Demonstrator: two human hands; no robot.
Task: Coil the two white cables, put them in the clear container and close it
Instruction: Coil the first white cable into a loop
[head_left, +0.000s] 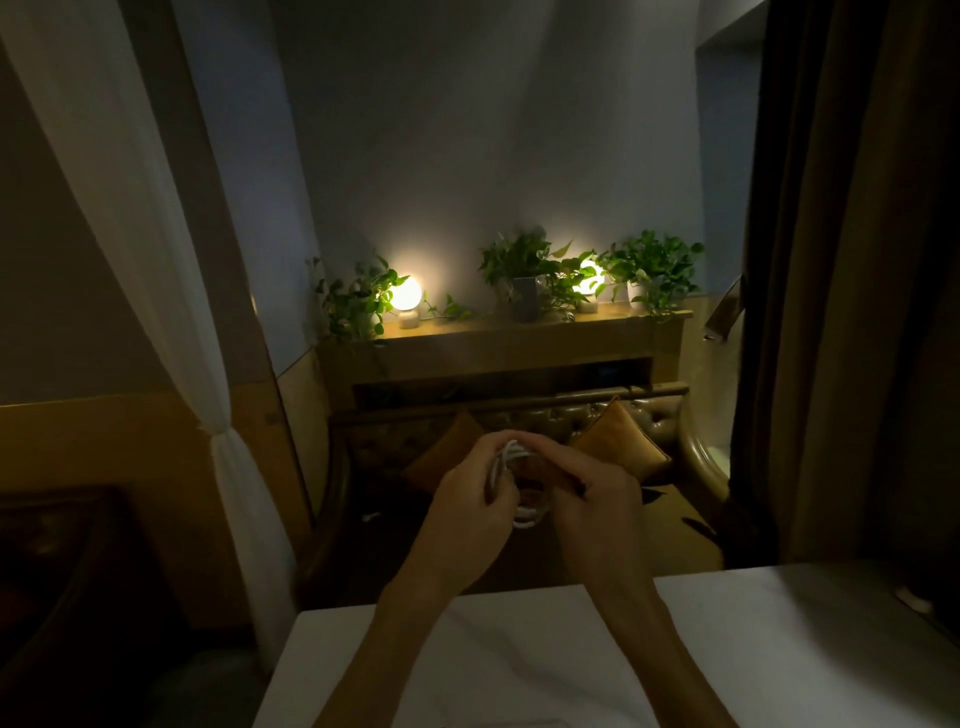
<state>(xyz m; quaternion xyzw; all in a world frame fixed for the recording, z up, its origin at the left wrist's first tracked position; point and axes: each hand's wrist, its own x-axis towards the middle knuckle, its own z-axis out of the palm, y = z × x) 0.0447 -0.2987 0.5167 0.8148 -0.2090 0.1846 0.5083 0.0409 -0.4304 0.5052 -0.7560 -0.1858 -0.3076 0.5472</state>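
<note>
Here, a white table (727, 649) fills the lower frame, with a dark sofa (519, 421) beyond it under a shelf (519, 332) of plants and two lit lamps. Above the table's far edge, both hands are raised together. The left hand (470, 499) has its fingers curled around one side of a white cable (511, 460) wound in loops. The right hand (597, 499) pinches the coil's other side, fingers bent. The coil hangs between them, clear of the table.
</note>
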